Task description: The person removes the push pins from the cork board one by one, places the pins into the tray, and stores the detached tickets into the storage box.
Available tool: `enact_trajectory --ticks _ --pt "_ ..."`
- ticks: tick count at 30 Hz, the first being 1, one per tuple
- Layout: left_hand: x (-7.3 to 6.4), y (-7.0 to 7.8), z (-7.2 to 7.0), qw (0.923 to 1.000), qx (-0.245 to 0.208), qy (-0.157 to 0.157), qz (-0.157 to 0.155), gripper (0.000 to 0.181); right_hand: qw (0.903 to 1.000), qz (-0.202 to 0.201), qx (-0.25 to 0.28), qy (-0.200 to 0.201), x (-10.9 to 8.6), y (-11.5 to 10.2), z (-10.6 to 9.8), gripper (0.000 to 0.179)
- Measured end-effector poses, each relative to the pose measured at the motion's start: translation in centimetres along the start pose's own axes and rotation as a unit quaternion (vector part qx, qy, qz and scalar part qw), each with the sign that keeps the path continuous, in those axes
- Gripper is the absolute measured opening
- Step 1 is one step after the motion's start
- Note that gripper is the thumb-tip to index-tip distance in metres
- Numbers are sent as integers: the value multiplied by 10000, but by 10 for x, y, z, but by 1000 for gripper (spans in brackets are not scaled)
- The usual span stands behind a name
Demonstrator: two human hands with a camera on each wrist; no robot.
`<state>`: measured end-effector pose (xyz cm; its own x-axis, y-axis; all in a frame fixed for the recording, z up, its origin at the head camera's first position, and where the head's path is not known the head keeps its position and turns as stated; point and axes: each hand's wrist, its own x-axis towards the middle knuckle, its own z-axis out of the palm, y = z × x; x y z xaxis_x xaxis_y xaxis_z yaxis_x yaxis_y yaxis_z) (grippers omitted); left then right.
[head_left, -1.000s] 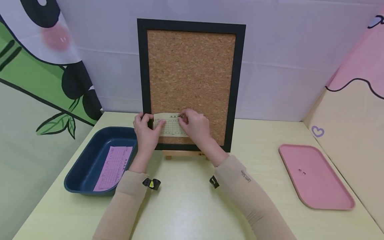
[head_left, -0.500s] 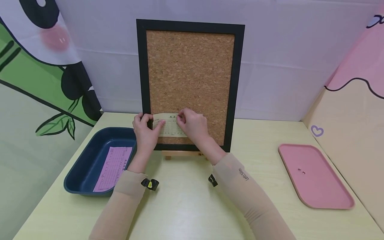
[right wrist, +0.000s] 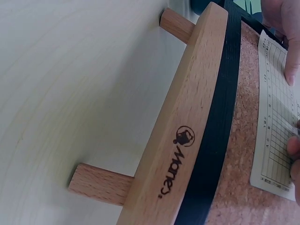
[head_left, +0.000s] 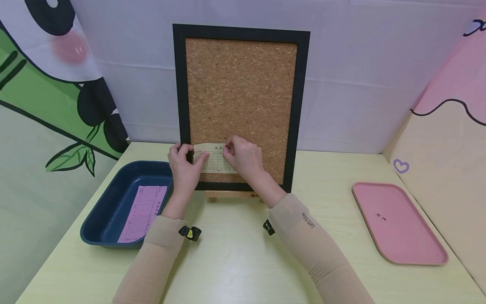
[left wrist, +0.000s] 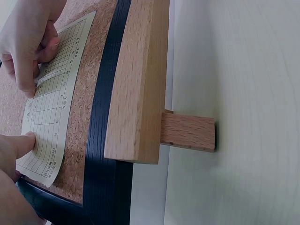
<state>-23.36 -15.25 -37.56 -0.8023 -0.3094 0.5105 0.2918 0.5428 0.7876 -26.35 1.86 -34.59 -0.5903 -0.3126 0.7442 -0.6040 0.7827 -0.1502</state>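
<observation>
A pale yellow printed form (head_left: 214,162) lies against the lower left of a black-framed cork board (head_left: 243,93). My left hand (head_left: 186,164) holds the board's left edge, its thumb pressing the form's left part and its fingers round the frame. At the form's upper edge, my right hand (head_left: 247,160) pinches a small dark pin (head_left: 226,147), mostly hidden by the fingertips. In the left wrist view the right index finger points onto the form (left wrist: 51,105). The right wrist view shows the left thumb (right wrist: 291,70) resting on the paper.
A wooden easel ledge (right wrist: 187,122) with short feet supports the board. At left, a dark blue tub (head_left: 100,215) holds a pink printed form (head_left: 142,213). Two tiny pins (head_left: 381,217) lie on a pink tray (head_left: 410,240) at right. A fabric backdrop (head_left: 341,63) hangs behind.
Both hands stay at the same places on the form and board. The right hand has shifted very slightly left along the form's upper edge.
</observation>
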Motion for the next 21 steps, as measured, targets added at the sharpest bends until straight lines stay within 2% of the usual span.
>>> enact_trajectory --ticks 15,21 --pt "-1 1 0 10000 -25 -38 -28 38 9999 -45 -93 69 -1 -1 0 11" --pt "0 1 0 10000 -11 -30 -26 39 9992 -256 -240 180 0 -1 1 8"
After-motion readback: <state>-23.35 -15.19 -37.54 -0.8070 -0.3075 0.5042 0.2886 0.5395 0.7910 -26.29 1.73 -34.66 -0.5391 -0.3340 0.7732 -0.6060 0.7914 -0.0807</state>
